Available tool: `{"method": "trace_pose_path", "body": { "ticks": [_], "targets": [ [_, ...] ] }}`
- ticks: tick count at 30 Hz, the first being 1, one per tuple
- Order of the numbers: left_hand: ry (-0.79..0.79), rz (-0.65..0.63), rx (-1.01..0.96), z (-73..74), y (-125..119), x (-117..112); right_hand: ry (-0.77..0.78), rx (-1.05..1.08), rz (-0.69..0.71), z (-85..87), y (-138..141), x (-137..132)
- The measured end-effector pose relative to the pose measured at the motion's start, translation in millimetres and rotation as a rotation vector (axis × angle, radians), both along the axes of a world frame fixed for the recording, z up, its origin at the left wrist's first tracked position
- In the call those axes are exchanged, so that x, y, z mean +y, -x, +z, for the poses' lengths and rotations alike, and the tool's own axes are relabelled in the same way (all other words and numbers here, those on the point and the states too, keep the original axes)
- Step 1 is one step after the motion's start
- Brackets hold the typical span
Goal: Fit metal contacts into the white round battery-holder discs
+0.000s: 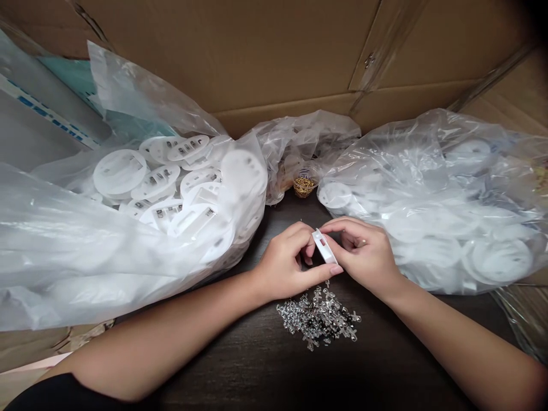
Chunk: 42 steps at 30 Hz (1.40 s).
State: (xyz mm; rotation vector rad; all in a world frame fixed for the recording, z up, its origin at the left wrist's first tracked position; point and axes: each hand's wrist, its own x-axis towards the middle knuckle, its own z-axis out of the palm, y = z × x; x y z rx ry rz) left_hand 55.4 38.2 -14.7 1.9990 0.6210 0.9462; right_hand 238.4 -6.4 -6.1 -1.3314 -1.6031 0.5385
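Observation:
My left hand (282, 264) and my right hand (363, 252) meet above a dark wooden table top, both pinching a small white plastic piece (324, 246) with a rectangular slot. Just below my hands lies a loose pile of small silver metal clips (319, 317), close to my left little finger but not touching it. Round white plastic discs (120, 172) with slots and small dark marks spill from a clear plastic bag (107, 257) beside my left hand. More discs fill another clear bag (432, 200) to the right of my right hand.
A small clear container of gold paper clips (305, 185) stands at the back, against a crumpled clear bag (295, 151). Brown cardboard carton walls (214, 57) rise behind everything. A flattened grey-and-blue package (43, 108) lies at the far left. Bare dark table (265, 365) shows in front of the pile.

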Motion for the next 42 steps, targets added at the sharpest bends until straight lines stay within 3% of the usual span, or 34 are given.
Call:
{"method": "trace_pose_path", "body": {
  "ticks": [7,11,17,19,22,25,28,32,35,39,42],
  "targets": [
    [-0.051,0.029,0.125,-7.6,4.3,0.8,0.296,0.138,0.235,-3.5,-9.0,6.7],
    [-0.036,0.015,0.184,-7.6,3.5,-1.9,0.388,0.168,0.261,-3.8,-9.4,7.8],
    [0.063,-0.022,0.113,-9.1,4.5,-2.1,0.466,0.212,0.295,-6.2,-14.5,10.6],
    [0.134,-0.045,0.066,-10.9,5.1,0.7,0.416,0.079,0.221,-5.0,-16.6,11.3],
    [0.319,-0.081,-0.1,-12.8,4.5,5.8,0.262,-0.301,0.078,-3.1,-16.7,9.8],
    [0.634,-0.147,-0.297,-12.0,1.8,10.1,0.22,-0.588,0.123,-5.4,-14.9,6.2],
    [0.906,-0.243,-0.433,-8.4,-0.8,12.7,0.236,-0.709,0.192,-10.0,-14.7,4.0],
    [1.142,-0.311,-0.479,-3.6,-1.6,13.3,0.189,-0.71,0.19,-12.3,-15.3,3.2],
    [1.22,-0.341,-0.458,-3.0,-0.7,13.6,0.093,-0.56,0.197,-11.5,-12.2,0.4],
    [1.276,-0.391,-0.361,-2.7,0.1,14.4,-0.205,-0.291,0.17,-11.7,-5.5,-6.6],
    [1.266,-0.387,-0.305,-2.9,0.3,13.9,-0.389,-0.288,0.2,-12.7,-2.2,-11.5]
  ]
}}
